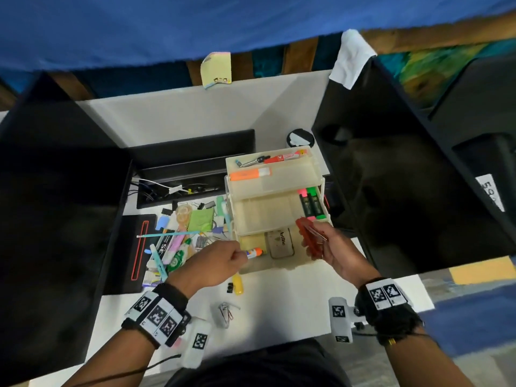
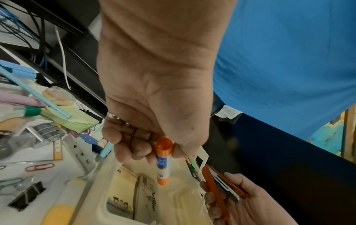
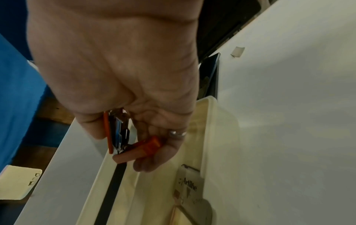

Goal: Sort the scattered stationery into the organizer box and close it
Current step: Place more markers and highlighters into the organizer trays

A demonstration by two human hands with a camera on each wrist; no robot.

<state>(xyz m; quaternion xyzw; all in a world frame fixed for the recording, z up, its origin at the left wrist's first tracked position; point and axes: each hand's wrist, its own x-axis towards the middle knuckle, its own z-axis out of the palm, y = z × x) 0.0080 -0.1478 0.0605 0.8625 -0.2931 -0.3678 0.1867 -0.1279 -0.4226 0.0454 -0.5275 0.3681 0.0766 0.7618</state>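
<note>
The cream tiered organizer box [image 1: 279,263] stands open on the white desk. My left hand [image 1: 220,259] pinches a small glue stick [image 1: 254,252] with orange ends, holding it over the bottom tray; it hangs cap-up in the left wrist view [image 2: 163,162]. My right hand [image 1: 329,244] grips a red stapler [image 1: 310,233] at the box's right side, its metal mouth partly open [image 3: 123,137]. A stamp pad tin [image 1: 280,244] lies in the bottom tray. Highlighters [image 1: 311,203] sit in the middle tray.
Scattered stationery [image 1: 181,233] lies left of the box: pens, sticky notes, binder clips, tape. A yellow item [image 1: 238,284] and paper clips [image 1: 224,312] lie near the front edge. Black monitors [image 1: 405,191] flank the desk on both sides. A cable tray [image 1: 178,188] runs behind.
</note>
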